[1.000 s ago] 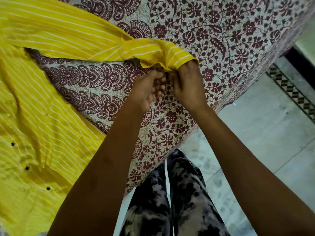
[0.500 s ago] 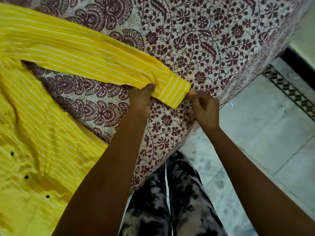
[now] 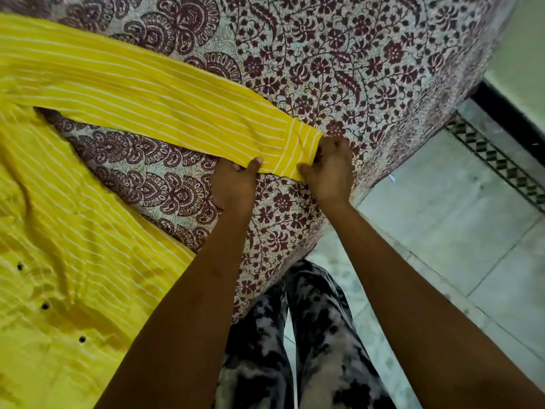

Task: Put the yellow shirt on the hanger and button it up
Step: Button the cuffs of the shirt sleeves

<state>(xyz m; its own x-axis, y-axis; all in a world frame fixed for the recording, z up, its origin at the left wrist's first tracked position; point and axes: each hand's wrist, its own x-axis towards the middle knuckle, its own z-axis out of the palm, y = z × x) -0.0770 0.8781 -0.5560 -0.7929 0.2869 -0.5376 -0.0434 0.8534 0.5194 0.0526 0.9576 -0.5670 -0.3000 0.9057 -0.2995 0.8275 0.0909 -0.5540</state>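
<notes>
The yellow cotton shirt with thin white stripes [image 3: 88, 231] is lying spread on the bed's maroon floral printed sheet [image 3: 339, 69], its long sleeve [image 3: 165, 93] stretching rightward; the left hand [image 3: 236, 184] is pinching the sleeve's near edge beside the cuff; the right hand [image 3: 330, 169] seems to be gripping the cuff's end, fingers curled, though partly hidden; small dark buttons [image 3: 45, 305] are showing at near left.

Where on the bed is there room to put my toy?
Free: the maroon floral bedsheet beyond the striped yellow shirt sleeve, and a strip between the sleeve and the shirt body. Crowded: the cuff, gripped by the left hand and right hand.
</notes>
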